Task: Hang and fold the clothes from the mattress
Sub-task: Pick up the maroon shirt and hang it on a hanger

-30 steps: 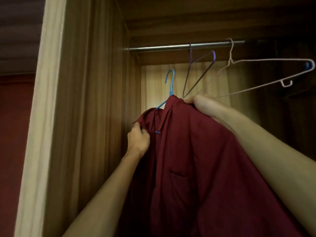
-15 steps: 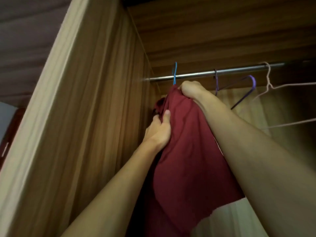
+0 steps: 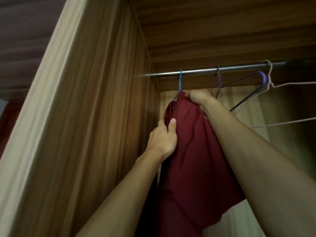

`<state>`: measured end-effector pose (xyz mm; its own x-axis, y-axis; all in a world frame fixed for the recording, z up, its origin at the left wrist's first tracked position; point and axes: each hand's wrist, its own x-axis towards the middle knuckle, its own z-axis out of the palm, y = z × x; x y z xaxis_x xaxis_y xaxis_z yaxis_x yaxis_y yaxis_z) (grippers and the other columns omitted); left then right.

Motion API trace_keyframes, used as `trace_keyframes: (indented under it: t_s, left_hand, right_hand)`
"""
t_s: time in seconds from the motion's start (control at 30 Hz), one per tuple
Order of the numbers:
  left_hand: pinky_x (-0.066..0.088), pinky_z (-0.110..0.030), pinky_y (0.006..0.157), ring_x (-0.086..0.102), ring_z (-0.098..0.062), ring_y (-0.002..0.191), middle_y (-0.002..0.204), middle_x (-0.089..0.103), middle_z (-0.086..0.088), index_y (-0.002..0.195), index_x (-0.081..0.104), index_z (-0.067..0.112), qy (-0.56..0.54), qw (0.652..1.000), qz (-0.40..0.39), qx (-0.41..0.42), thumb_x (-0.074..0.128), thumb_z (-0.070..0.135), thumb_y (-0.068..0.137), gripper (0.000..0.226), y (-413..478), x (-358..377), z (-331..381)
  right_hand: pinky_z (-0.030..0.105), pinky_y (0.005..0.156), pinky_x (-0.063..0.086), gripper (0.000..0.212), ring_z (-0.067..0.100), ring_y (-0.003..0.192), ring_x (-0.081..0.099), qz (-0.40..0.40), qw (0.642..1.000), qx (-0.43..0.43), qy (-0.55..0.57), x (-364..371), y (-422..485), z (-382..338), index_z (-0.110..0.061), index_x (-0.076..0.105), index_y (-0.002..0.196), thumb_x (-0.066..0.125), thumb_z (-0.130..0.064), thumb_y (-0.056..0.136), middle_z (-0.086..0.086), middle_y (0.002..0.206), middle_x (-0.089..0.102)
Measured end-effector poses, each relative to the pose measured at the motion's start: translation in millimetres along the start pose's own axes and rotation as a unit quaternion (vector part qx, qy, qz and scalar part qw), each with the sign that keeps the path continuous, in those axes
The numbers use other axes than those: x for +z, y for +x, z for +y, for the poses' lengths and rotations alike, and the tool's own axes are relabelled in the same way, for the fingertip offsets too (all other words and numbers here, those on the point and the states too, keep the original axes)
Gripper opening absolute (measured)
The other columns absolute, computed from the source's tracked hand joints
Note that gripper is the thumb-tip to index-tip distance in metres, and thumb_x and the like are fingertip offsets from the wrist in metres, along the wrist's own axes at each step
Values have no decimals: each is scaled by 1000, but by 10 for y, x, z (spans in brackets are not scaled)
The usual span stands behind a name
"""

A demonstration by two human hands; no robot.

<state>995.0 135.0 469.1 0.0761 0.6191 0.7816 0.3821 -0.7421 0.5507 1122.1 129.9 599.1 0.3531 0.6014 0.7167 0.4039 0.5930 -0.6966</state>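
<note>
A dark red shirt (image 3: 193, 151) is draped on a blue hanger (image 3: 180, 82), whose hook is seen over the metal rail (image 3: 205, 71) at the left end of the wardrobe, close to the wooden side wall (image 3: 106, 100). The cloth is judged to be light, soft and limp, so it will sag and bunch wherever it is not supported. It is best taken at the shoulders or collar, next to the hanger wire, not by the loose lower part.

The right hand (image 3: 198, 99) is closed around the top of the shirt just under the hook, with cloth gathered in the fist; whether the wire is also gripped cannot be told. The left hand (image 3: 162, 139) is clasped on the left edge of the shirt lower down, thumb pressed flat on the front of the fabric.

A purple hanger (image 3: 239, 86) and a pale wire hanger (image 3: 273, 86) are left bare further right on the rail.
</note>
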Motion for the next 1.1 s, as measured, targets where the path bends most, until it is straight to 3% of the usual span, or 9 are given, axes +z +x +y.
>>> trace_keyframes:
  t_s: [0.07, 0.1, 0.2, 0.27, 0.4, 0.43, 0.6, 0.77, 1.1]
  left_hand:
    - [31, -36, 113, 42, -24, 137, 148, 46, -6, 154, 24, 19, 1, 1000, -11, 4, 24, 52, 103, 61, -124, 52, -8]
    - [32, -36, 113, 42, -24, 137, 148, 46, -6, 153, 26, 19, -4, 1000, -16, 3, 25, 51, 103, 59, -201, 68, -5]
    - [35, -38, 113, 46, -25, 133, 145, 48, -6, 152, 28, 18, -8, 999, -34, 0, 29, 45, 104, 55, -455, 100, 1]
    - [41, -43, 109, 51, -26, 127, 138, 53, -8, 149, 31, 18, 22, 998, -47, 21, 32, 42, 103, 52, -664, 86, -16]
    - [45, -44, 101, 53, -30, 121, 134, 52, -13, 144, 37, 16, 108, 990, -69, 58, 40, 30, 102, 45, -1170, -69, -57]
    - [46, -44, 100, 53, -30, 119, 133, 52, -14, 144, 37, 16, 117, 988, -83, 65, 41, 27, 101, 45, -1313, -112, -61]
    - [44, -35, 99, 52, -26, 121, 134, 50, -12, 147, 32, 18, 57, 982, -171, 50, 44, 23, 100, 50, -2158, -222, -90]
    - [44, -42, 104, 53, -27, 124, 135, 50, -13, 147, 33, 19, 37, 965, -257, 48, 47, 24, 97, 52, -2975, -249, -54]
    - [48, -40, 93, 60, -33, 111, 115, 65, -16, 126, 57, 10, -55, 901, -424, 71, 57, 24, 85, 43, -4625, 174, 275]
  right_hand:
    - [20, 39, 50, 21, 15, 45, 62, -11, 999, 25, 45, -65, -136, 17, 2, 64, 114, 57, -7, 95, 12, 86, 64]
    - [24, 46, 54, 17, 16, 53, 65, -11, 998, 38, 49, -115, -216, 23, -1, 65, 108, 59, -11, 95, 11, 87, 66]
    - [30, 87, 52, 40, 27, 109, 64, 19, 998, 30, -42, -352, -449, 49, -4, 60, 128, 56, -30, 97, 11, 124, 64]
    - [32, 98, 46, 46, 29, 122, 56, 48, 993, 9, -104, -494, -694, 85, -3, 58, 130, 54, -31, 95, 14, 133, 59]
    - [38, 71, 56, 34, 25, 73, 61, 62, 983, -6, -173, -723, -1321, 250, -2, 68, 81, 57, -34, 84, 17, 84, 68]
    - [41, 72, 57, 37, 26, 71, 60, 61, 976, -6, -209, -773, -1492, 296, -2, 68, 75, 56, -35, 85, 19, 79, 67]
    - [34, 83, 51, 43, 31, 94, 65, 82, 924, 60, -370, -1081, -2539, 440, 0, 72, 95, 45, -34, 100, 16, 95, 72]
    - [38, 85, 55, 35, 29, 91, 65, 72, 875, 130, -461, -1406, -3652, 452, -4, 68, 104, 48, -33, 101, 11, 99, 68]
    - [36, 79, 53, 24, 37, 99, 65, 8, 747, 237, -621, -2242, -5995, 433, -12, 69, 97, 52, -25, 87, 14, 103, 71]
